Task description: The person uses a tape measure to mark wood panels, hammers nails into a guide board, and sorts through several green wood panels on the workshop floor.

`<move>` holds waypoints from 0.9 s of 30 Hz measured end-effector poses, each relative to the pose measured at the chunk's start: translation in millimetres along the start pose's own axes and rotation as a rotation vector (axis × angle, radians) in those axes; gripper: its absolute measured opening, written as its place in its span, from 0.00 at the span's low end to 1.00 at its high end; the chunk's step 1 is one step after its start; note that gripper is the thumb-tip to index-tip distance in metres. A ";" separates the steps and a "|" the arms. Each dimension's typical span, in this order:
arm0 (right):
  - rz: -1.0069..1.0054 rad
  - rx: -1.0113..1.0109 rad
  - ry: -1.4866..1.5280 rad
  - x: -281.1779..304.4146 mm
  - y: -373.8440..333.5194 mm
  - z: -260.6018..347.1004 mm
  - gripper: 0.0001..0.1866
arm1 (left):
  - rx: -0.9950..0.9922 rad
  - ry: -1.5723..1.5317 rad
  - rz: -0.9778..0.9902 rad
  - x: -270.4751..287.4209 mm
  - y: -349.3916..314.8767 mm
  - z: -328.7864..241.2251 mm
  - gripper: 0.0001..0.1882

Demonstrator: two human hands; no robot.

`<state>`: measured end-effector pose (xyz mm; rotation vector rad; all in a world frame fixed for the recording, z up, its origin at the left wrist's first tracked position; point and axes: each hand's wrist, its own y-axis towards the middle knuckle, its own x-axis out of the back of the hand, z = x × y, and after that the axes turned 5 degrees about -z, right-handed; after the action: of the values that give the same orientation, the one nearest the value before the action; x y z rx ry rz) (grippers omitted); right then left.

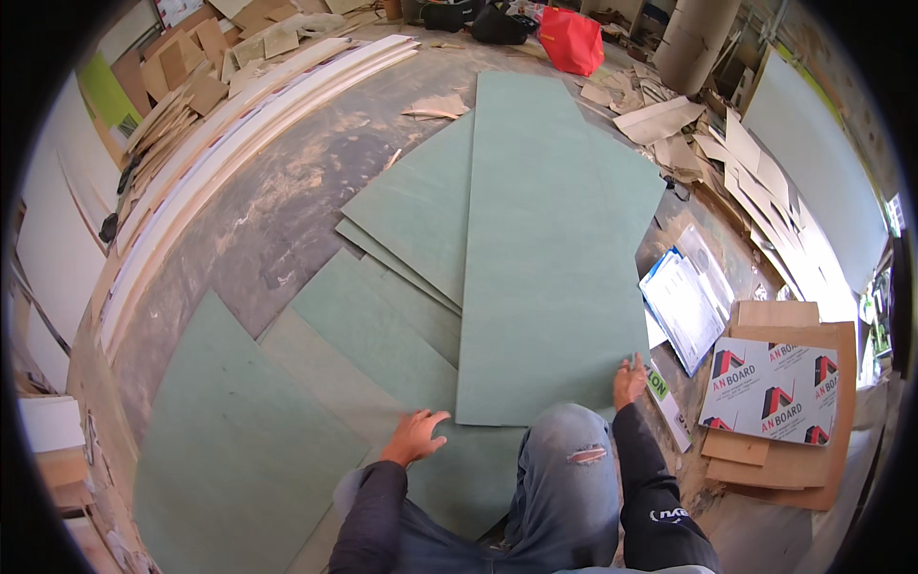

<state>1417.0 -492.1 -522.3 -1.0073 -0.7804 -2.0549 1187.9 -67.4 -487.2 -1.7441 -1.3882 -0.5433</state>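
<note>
A long, pale green board (545,249) lies lengthwise in front of me on top of other green boards. My right hand (628,381) is at its right edge near the closest corner, with the fingers bent around that edge. My left hand (415,437) is just off the near left corner, thumb and fingers apart, and it holds nothing. Under and left of the long board, more green boards (382,325) fan out at angles. One large green board (239,450) is at the lower left. My bent knee in torn jeans is close to the long board's near edge.
Right of the boards lie papers in a plastic sleeve (684,306), a narrow printed strip (669,407) and a printed panel on brown sheets (765,392). Long white strips (229,143) curve along the left. Offcuts (746,172) pile up at the right; a red bag (571,41) stands at the back.
</note>
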 end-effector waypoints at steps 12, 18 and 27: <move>0.093 -0.111 0.048 -17.0 89.7 -3.8 0.16 | 0.019 -0.278 -0.103 16.8 21.5 -30.6 0.30; 0.148 -0.198 0.088 -28.7 93.5 -1.2 0.16 | 0.062 -0.257 -0.033 15.4 24.8 -26.5 0.31; 0.087 -0.237 0.190 -4.8 99.0 -78.0 0.14 | 0.045 -0.300 -0.145 21.7 29.3 -23.8 0.30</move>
<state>1466.5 -605.6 -546.2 -0.9366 -0.3953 -2.1645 1225.6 -75.5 -467.1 -1.7495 -1.7316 -0.3327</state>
